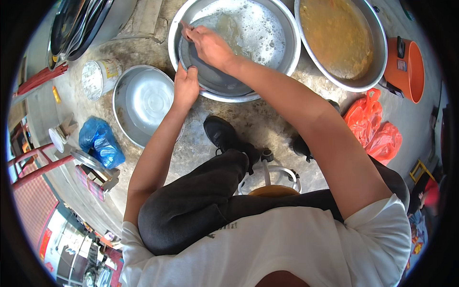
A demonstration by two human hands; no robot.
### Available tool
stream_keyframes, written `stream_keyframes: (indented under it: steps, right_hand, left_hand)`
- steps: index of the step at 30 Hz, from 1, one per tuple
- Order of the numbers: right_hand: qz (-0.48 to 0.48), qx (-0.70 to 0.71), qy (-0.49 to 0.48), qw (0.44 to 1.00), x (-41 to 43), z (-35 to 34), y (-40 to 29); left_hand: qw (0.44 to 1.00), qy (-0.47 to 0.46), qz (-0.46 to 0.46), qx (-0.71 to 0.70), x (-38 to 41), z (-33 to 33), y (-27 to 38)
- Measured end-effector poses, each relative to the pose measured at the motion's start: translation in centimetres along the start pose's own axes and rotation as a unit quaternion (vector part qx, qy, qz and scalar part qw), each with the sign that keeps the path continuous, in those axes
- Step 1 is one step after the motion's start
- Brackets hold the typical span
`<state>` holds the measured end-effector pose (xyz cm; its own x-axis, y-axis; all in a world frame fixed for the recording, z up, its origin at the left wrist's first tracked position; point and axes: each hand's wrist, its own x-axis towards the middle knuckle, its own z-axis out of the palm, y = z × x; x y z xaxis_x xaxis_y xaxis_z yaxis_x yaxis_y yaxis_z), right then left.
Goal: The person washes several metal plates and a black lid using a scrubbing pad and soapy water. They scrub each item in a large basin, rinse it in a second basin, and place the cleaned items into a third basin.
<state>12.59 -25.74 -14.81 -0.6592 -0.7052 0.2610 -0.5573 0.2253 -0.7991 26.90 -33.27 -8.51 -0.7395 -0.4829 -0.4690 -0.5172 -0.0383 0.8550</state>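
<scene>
Before me a large metal basin point(296, 43) holds soapy water with bubbles. A round grey metal pan point(222, 77) lies tilted within it, partly under the water. My left hand point(187, 84) grips the pan's near left rim, thumb up. Higher on that same rim, my right hand point(211, 46) is curled with its fingers over the edge; whether it also has a small scrubber in it I cannot tell. Left of the basin stands a smaller metal basin point(148, 97) with clear liquid in it.
At the right is a basin point(337, 39) of murky yellowish-brown water, beside an orange bucket point(405, 68) and red plastic bags point(374, 125). A white tub point(100, 77) and a blue plastic bag point(100, 141) sit at left. My black shoes point(222, 132) are on the concrete floor.
</scene>
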Motion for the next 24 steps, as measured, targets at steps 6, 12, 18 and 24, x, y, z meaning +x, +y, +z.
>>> stream_keyframes:
  steps: [6, 12, 18, 24]
  right_hand:
    - [0.006, 0.024, 0.004, 1.000, -1.2, 1.1, -2.7]
    - [0.000, -0.065, 0.014, 0.998, -0.5, 0.9, 0.8]
    - [0.013, -0.065, 0.048, 0.997, -0.6, 2.8, 0.7]
    - [0.032, -0.120, -0.037, 0.992, -1.5, -0.2, 0.8]
  left_hand:
    - [1.000, 0.006, 0.003, -0.010, -0.1, -0.3, -0.7]
    - [1.000, -0.007, -0.018, -0.014, -0.1, -0.1, -0.4]
    - [1.000, -0.002, 0.003, -0.016, 0.2, 0.0, -0.6]
    - [1.000, -0.016, -0.018, -0.017, 0.0, -0.7, -0.1]
